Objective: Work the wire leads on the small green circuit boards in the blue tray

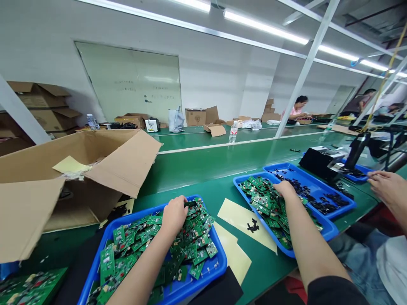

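Observation:
My left hand [174,213] reaches into a blue tray [212,269] heaped with small green circuit boards [133,245]; its fingers curl down into the pile, and what they hold is hidden. My right hand [285,189] reaches into a second blue tray [327,231] of green circuit boards [265,203] to the right, fingers bent down among the boards and out of sight.
A large open cardboard box [79,169] stands at the left. A third blue tray [318,186] holds small black parts. Yellow sheets [241,220] lie between the trays. A co-worker's hand [386,186] is at the right. Black equipment [321,161] sits beyond; a water bottle [233,132] stands farther back.

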`<state>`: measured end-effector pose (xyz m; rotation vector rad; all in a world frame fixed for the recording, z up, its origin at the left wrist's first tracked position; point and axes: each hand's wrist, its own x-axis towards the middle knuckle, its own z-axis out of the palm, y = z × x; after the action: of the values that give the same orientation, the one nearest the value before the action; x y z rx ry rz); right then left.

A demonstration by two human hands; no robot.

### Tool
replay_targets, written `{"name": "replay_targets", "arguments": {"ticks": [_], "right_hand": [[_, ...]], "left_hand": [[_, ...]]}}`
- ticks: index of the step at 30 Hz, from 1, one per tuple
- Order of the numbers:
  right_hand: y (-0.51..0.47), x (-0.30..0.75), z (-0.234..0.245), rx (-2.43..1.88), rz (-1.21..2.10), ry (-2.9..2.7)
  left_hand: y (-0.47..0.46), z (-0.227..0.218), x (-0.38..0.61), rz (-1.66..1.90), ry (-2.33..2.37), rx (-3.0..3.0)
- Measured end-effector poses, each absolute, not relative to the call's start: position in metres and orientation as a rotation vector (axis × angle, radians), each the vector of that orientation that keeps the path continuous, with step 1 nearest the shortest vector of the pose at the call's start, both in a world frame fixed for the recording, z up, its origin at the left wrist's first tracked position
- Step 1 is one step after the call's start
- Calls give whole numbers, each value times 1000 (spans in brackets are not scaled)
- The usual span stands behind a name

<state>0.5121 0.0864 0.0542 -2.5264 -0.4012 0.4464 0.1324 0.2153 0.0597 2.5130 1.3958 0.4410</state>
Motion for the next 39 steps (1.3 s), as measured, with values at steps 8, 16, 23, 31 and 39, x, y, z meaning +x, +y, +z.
{"name": "replay_targets", "arguments": {"ticks": [8, 16, 23, 31, 39], "right_hand": [[101, 440, 73, -2284, 315, -940], [136, 294, 56, -1765, 462, -1589], [133, 339, 55, -2135, 152, -1404], [87, 472, 66, -2795, -107, -709], [124, 482, 42, -3005, -101, -595]], "left_hand": [[218, 71, 100, 775, 1290, 2137], [194, 69, 77, 942, 1167, 1794], [195, 69, 71, 949, 1097, 1693], [184, 53, 76, 967, 1211, 1710], [197, 53, 68, 769, 1226, 1857]]}}
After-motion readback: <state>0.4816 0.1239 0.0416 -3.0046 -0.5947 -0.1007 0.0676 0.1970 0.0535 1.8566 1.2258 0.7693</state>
